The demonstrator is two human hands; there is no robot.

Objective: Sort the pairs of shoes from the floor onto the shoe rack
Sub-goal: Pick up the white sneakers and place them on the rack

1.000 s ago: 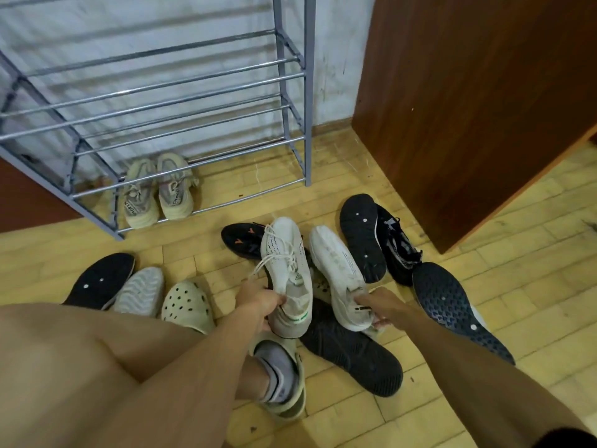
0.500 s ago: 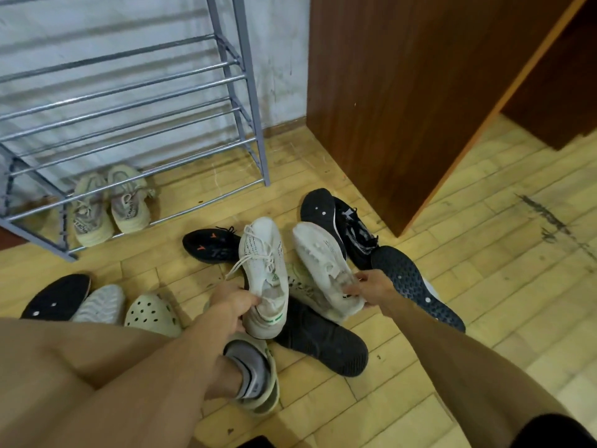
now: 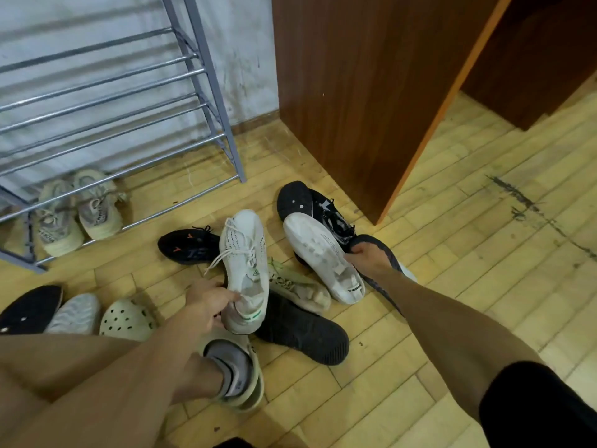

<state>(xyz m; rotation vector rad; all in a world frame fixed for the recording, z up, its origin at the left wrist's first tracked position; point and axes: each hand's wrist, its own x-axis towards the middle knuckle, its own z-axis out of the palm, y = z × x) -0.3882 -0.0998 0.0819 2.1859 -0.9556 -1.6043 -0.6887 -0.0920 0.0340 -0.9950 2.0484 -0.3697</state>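
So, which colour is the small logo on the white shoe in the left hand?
Green, on the white shoe side; head view shows it.

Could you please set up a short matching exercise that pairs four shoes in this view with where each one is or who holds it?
Things:
1. White laced sneaker
2. White sneaker showing its sole
3. Beige pair of sneakers
4. Perforated cream clog

Places or states:
A. On the floor beside a pale ribbed sole, lower left
B. Held at the heel by the left hand
C. Under the lowest bars of the shoe rack
D. Gripped by the right hand

Pairs: 1-B, 2-D, 3-C, 4-A
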